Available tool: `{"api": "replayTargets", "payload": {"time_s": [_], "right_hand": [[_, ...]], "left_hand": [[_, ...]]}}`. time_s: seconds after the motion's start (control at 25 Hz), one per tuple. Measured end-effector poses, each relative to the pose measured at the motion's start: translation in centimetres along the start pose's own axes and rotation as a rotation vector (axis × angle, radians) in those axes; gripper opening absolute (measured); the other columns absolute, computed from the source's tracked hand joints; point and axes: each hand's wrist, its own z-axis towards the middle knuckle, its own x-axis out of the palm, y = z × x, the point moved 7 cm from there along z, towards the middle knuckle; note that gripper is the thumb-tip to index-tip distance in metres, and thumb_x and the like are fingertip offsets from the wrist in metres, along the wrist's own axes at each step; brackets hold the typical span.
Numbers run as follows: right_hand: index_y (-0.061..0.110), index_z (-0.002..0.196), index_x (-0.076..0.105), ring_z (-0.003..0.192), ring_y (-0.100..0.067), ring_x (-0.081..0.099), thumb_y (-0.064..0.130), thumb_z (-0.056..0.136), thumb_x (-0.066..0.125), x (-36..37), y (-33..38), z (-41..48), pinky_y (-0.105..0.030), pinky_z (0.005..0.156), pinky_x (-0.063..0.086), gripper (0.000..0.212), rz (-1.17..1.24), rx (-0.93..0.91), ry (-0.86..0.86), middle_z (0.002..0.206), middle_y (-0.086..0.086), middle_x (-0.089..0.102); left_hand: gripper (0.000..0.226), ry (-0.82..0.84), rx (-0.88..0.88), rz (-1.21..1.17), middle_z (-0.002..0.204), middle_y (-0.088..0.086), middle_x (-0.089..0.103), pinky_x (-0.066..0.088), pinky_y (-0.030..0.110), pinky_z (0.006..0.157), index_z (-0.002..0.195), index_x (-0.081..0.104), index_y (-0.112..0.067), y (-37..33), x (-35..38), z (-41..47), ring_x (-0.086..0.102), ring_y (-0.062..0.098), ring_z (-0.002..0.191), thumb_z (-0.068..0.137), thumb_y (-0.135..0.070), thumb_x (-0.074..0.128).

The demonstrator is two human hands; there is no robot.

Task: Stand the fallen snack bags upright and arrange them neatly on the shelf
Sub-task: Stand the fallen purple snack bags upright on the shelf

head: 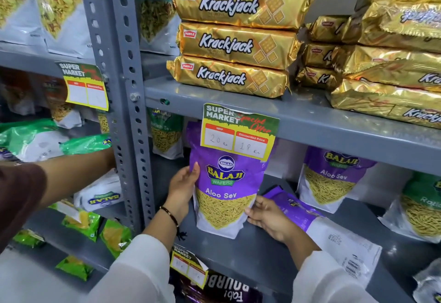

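A purple Aloo Sev bag (224, 190) stands upright on the grey shelf (257, 250), its base on the shelf board. My left hand (182, 189) grips its left edge and my right hand (267, 216) holds its lower right corner. Just right of it a second purple bag (317, 226) lies flat on its face, back side up. Behind, another Aloo Sev bag (331, 178) stands upright, and a green Ratlami Sev bag (420, 209) stands at the far right. A green bag (167, 133) stands at the back left.
A price tag (238, 133) hangs from the upper shelf edge over the held bag's top. Gold Krackjack packs (231, 40) are stacked above. A slotted steel upright (124, 87) bounds the bay on the left. Another person's arm (71, 171) reaches into the neighbouring bay.
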Motion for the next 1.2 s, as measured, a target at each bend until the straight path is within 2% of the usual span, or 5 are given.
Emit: {"api": "replayTargets", "payload": {"time_s": [0.12, 0.28, 0.56, 0.8, 1.2], "right_hand": [[0.013, 0.103, 0.062, 0.073, -0.001, 0.067, -0.005, 0.080, 0.061, -1.4, 1.6, -0.7, -0.014, 0.066, 0.052, 0.029, -0.078, -0.069, -0.037, 0.087, 0.005, 0.069], [0.014, 0.073, 0.067, 0.057, -0.008, 0.058, -0.005, 0.073, 0.068, -11.1, 4.3, -2.8, -0.016, 0.055, 0.047, 0.018, -0.353, -0.118, -0.331, 0.058, 0.008, 0.065], [0.021, 0.056, 0.042, 0.087, -0.017, 0.059, 0.022, 0.085, 0.045, -26.4, -1.4, -6.3, -0.026, 0.068, 0.040, 0.028, -1.008, 0.265, -0.421, 0.078, -0.001, 0.057], [0.014, 0.078, 0.061, 0.078, -0.019, 0.049, 0.026, 0.089, 0.052, -25.1, -3.1, -8.0, -0.022, 0.062, 0.038, 0.018, -0.811, 0.404, -0.280, 0.093, -0.009, 0.056], [0.011, 0.046, 0.051, 0.038, -0.010, 0.044, -0.019, 0.073, 0.039, -24.9, -2.1, -15.5, -0.013, 0.034, 0.032, 0.042, -0.251, 0.131, -0.549, 0.036, 0.004, 0.048]], "left_hand": [[0.021, -0.144, 0.075, 0.022, 0.090, 0.004, 0.068, 0.052, 0.018, 0.070, 0.092, 0.062, -0.011, -0.6, -0.6, -1.3, 0.063, 0.021, 0.085, 0.087, -0.030, 0.057], [0.021, -0.641, 0.252, 0.247, 0.084, 0.013, 0.060, 0.045, 0.038, 0.074, 0.074, 0.052, -0.023, -0.3, -1.7, -7.8, 0.057, 0.029, 0.078, 0.079, -0.042, 0.059], [0.017, -0.092, -0.611, 0.097, 0.067, -0.001, 0.040, 0.027, 0.023, 0.054, 0.074, 0.045, -0.020, 13.6, 13.6, -14.0, 0.038, 0.012, 0.058, 0.087, -0.017, 0.055], [0.013, -0.182, -0.557, -0.031, 0.063, 0.006, 0.054, 0.033, 0.010, 0.029, 0.083, 0.049, -0.013, 15.1, 16.8, -13.4, 0.044, 0.003, 0.022, 0.086, 0.000, 0.052], [0.024, 0.068, -0.047, 0.125, 0.050, -0.014, 0.068, 0.050, 0.016, 0.050, 0.072, 0.062, -0.018, 6.1, 20.4, -12.4, 0.059, -0.002, 0.049, 0.083, 0.003, 0.057]]}}
